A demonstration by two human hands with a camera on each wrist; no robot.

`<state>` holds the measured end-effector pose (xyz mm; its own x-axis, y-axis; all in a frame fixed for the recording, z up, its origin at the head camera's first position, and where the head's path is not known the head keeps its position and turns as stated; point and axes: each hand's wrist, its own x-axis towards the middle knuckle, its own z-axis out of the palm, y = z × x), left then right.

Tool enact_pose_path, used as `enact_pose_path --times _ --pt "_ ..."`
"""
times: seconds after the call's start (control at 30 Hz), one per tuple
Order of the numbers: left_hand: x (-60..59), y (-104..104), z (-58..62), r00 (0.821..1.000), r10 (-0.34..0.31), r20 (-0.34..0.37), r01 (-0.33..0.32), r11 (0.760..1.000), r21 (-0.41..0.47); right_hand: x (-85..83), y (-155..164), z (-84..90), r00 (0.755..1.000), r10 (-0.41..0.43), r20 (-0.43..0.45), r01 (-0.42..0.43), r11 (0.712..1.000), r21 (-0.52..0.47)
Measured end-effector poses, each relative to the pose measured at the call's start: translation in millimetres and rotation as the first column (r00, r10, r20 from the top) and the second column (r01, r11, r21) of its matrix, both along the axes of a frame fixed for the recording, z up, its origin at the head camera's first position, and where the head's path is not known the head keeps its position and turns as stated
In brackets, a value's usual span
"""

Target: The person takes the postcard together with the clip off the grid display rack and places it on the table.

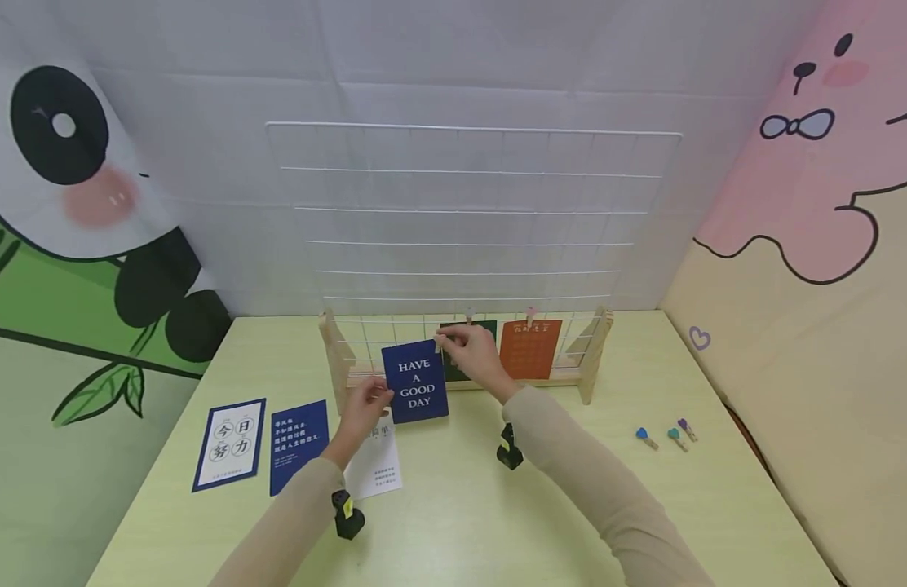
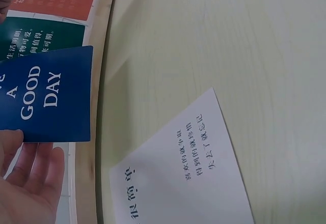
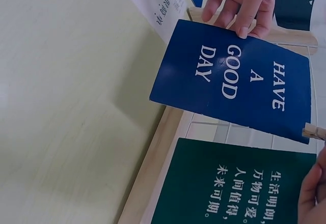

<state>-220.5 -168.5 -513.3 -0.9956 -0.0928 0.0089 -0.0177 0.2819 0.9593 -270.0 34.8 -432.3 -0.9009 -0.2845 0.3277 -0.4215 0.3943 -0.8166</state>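
Note:
A dark blue card (image 1: 415, 381) reading "HAVE A GOOD DAY" is held up in front of the wire grid. My left hand (image 1: 361, 414) pinches its left edge between thumb and fingers. At the card's top right corner, my right hand (image 1: 477, 357) grips a small wooden clothespin (image 3: 313, 131), whose tip meets the corner in the right wrist view. Behind that hand, a green card (image 3: 229, 183) hangs on the grid, partly covered in the head view. To its right an orange card (image 1: 530, 350) hangs from a pink-topped clothespin (image 1: 530, 316).
The white wire grid (image 1: 468, 243) stands in a wooden base (image 1: 590, 359) at the table's back. On the left lie a blue-bordered white card (image 1: 229, 444), another blue card (image 1: 298, 440) and a white card (image 1: 376, 469). Three heart-topped clothespins (image 1: 674, 439) lie at right.

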Motion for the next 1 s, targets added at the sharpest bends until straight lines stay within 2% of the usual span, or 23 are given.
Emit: enact_pose_path --times 0.3,0.43,0.63,1.0 --pt "6.2 6 -1.7 1.000 -0.012 -0.004 0.012 1.000 0.010 4.1 12 -4.1 0.994 0.000 0.110 0.001 1.000 -0.011" --pt "8.2 8 -2.2 1.000 -0.009 0.006 0.008 1.000 0.021 6.9 18 -5.5 0.993 0.000 0.120 0.000 1.000 -0.001" --pt "12.6 10 -3.7 1.000 0.000 0.031 -0.001 0.999 0.032 11.2 30 -7.6 0.990 0.048 0.135 -0.044 0.999 -0.029" --pt "20.3 15 -5.0 0.996 -0.031 0.084 0.024 0.996 0.087 11.1 48 -18.5 0.981 0.083 0.176 -0.085 0.996 0.000"
